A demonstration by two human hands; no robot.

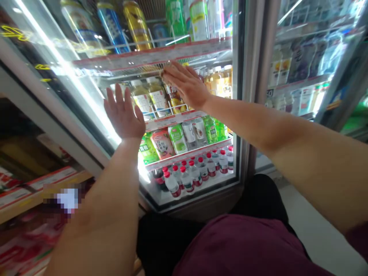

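Observation:
My left hand (124, 112) is raised with its fingers spread, in front of the left side of a lit drinks fridge. To its right, my right hand (188, 85) reaches across with fingers stretched out and hides part of a shelf. Both hands hold nothing. Whether either touches glass I cannot tell. Closest to them are pale-labelled bottles (143, 99) and a brown bottle with yellow fruit on it (177, 102). On the shelf below stand a pink-red drink pack (162, 143), a green-and-white carton (177, 138) and green bottles (211, 129).
Tall cans (135, 25) line the upper shelf, and several red-capped water bottles (186, 179) fill the bottom. A metal door frame (249, 88) separates this fridge from another drinks fridge on the right. Packaged goods (25, 245) sit on shelving at left. My knees are close below.

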